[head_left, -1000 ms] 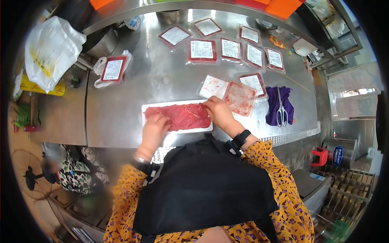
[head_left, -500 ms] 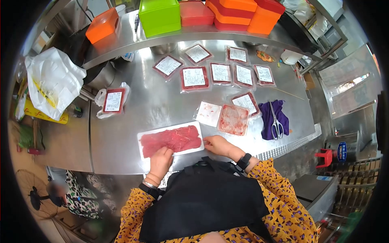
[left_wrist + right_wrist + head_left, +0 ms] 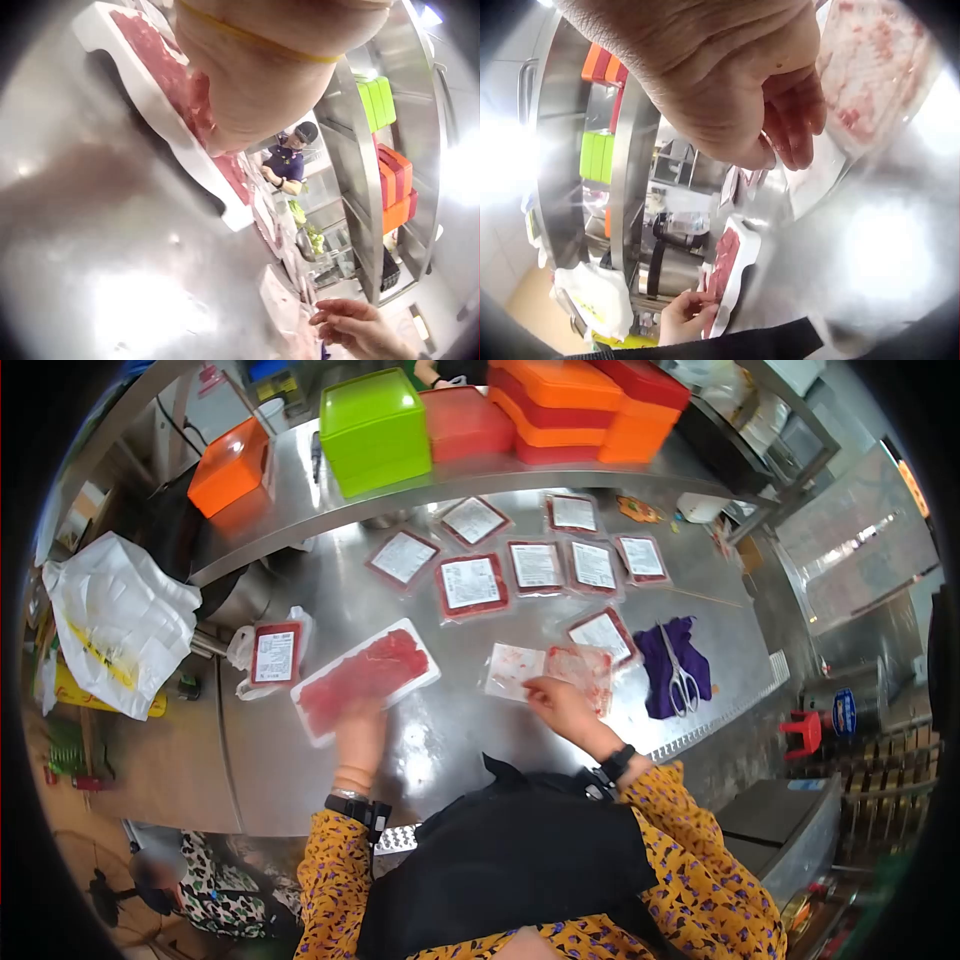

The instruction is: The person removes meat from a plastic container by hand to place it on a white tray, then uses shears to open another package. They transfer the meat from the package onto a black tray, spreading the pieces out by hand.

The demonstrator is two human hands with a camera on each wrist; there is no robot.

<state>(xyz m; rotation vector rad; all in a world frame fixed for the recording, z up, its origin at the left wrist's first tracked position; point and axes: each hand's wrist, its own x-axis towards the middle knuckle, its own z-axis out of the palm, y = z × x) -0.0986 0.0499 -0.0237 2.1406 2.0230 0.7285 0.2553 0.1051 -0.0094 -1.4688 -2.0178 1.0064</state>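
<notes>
A white tray [image 3: 432,674] of raw red meat slices [image 3: 375,665] lies slanted on the steel table. My left hand [image 3: 360,732], blurred in the head view, grips the tray's near edge; the right wrist view shows its thumb and fingers bent at the rim beside the meat. My right hand [image 3: 562,710] hovers with loosely bent fingers over a clear plastic package [image 3: 585,665] smeared with meat residue. Beside that package lies its white, red-stained sheet [image 3: 515,668]. In the right wrist view, nothing shows between the right fingertips [image 3: 802,154].
Several labelled sealed meat packs [image 3: 474,582] lie toward the back, and one pack [image 3: 274,653] on a plastic bag at left. Scissors [image 3: 682,680] rest on a purple cloth [image 3: 658,695] at right. A steel shelf [image 3: 290,525] with coloured boxes [image 3: 375,435] spans the table's back.
The tray has moved left and turned, its right end swinging away from me, with my left hand at its edge. My right hand has left the tray and moved to the opened package.
</notes>
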